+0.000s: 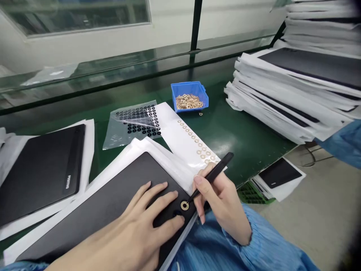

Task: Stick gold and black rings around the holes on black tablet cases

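My left hand (138, 226) lies flat with fingers spread on a black laptop-cover-like panel (121, 192), which rests on white wrapping sheets. In my right hand (222, 203) a pair of black tweezers (217, 171) is pinched, pointing down to the left. Its tip meets a small gold ring (182, 207) at the panel's right end. Close to my left thumb is a dark round spot, partly covered. Behind the panel, a white sheet (169, 124) carries rows of gold rings. A clear plastic sheet (113, 137) with black rings on it lies to its left.
A blue bin (174, 97) of loose gold rings stands farther back on the green table (225, 128). Tall stacks of wrapped panels (270, 86) rise at right. Another black panel (42, 165) lies at left. Below the table's right edge is a green crate (249, 194) with panels.
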A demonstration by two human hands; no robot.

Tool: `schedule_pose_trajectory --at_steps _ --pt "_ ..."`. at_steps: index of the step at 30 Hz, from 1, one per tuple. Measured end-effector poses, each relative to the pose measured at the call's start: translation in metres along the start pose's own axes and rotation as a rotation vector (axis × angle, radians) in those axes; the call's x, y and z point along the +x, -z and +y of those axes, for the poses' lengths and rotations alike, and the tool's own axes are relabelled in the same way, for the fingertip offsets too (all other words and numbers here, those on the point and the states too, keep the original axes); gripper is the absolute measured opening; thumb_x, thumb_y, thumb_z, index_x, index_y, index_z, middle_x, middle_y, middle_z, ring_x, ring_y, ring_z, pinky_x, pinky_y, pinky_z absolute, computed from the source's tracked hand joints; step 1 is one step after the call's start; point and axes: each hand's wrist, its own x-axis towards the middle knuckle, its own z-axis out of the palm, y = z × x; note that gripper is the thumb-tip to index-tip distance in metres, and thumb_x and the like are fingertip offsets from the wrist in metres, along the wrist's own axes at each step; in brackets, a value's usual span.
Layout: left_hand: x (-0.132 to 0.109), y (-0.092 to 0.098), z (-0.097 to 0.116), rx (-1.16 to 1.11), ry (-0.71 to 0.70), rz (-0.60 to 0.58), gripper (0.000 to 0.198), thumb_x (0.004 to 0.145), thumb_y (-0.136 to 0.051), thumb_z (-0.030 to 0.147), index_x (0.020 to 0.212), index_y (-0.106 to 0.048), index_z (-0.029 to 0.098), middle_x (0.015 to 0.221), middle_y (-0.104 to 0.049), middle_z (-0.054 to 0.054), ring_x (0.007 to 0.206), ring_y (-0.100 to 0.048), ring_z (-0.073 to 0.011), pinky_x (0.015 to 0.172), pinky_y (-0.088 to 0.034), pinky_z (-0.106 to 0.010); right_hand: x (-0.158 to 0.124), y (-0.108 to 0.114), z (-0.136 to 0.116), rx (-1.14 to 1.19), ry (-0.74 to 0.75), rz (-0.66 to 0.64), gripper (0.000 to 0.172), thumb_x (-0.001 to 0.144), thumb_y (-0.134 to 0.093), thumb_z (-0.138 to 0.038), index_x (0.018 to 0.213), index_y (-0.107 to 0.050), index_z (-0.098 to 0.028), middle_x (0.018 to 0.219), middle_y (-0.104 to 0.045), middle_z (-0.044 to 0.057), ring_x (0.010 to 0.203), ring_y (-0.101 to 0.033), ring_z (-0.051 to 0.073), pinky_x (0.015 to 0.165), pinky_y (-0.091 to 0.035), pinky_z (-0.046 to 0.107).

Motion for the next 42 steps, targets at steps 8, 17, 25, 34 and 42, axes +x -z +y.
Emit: schedule_pose_trajectory --at_steps 8,17,25,34,42 --pt "0.012 -0.005 -0.003 -0.022 0.016 -0.059 0.052 0.08 -0.051 0.015 0.13 -0.048 0.03 0.133 -0.05 -0.006 0.13 -0.036 -0.0303 0.107 -0.029 -0.055 0.002 0.003 0.004 -0.017 0.037 -0.023 0.026 0.089 -0.054 -0.039 0.076 -0.042 -0.02 0.039 -0.046 -0.01 0.027 -0.045 0.008 0.029 -0.039 0.016" --pt "0.016 0.006 -0.002 -0.018 0.025 -0.075 0.047 0.084 -0.052 0.015 0.128 -0.052 0.032 0.131 -0.053 -0.003 0.127 -0.042 -0.0272 0.108 -0.03 -0.05 0.0 0.003 0.001 -0.029 0.051 -0.028 0.025 0.09 -0.052 -0.037 0.075 -0.042 -0.021 0.039 -0.045 -0.01 0.027 -0.046 0.008 0.029 -0.039 0.017" --pt "0.014 -0.005 0.003 0.016 0.074 -0.017 0.042 0.085 -0.052 0.017 0.124 -0.054 0.033 0.13 -0.053 -0.003 0.128 -0.04 -0.0282 0.108 -0.028 -0.054 0.0 0.004 0.0 -0.057 0.068 -0.045 0.022 0.091 -0.051 -0.034 0.076 -0.042 -0.021 0.04 -0.045 -0.009 0.029 -0.047 0.009 0.03 -0.04 0.018" --pt "0.014 0.001 0.001 0.042 0.058 -0.048 0.063 0.077 -0.041 0.005 0.134 -0.046 0.03 0.133 -0.052 0.0 0.128 -0.04 -0.0261 0.107 -0.032 -0.05 0.0 0.008 0.002 -0.079 0.15 -0.089 0.016 0.091 -0.051 -0.03 0.08 -0.044 -0.021 0.05 -0.043 -0.008 0.032 -0.049 0.009 0.031 -0.043 0.02" --pt "0.014 0.005 -0.007 0.109 -0.046 -0.103 0.067 0.074 -0.042 0.007 0.14 -0.039 0.021 0.141 -0.045 0.0 0.128 -0.039 -0.0269 0.105 -0.037 -0.047 -0.002 0.01 0.003 -0.104 0.161 -0.12 0.016 0.093 -0.045 -0.028 0.08 -0.042 -0.022 0.055 -0.044 -0.007 0.035 -0.051 0.009 0.033 -0.044 0.02"
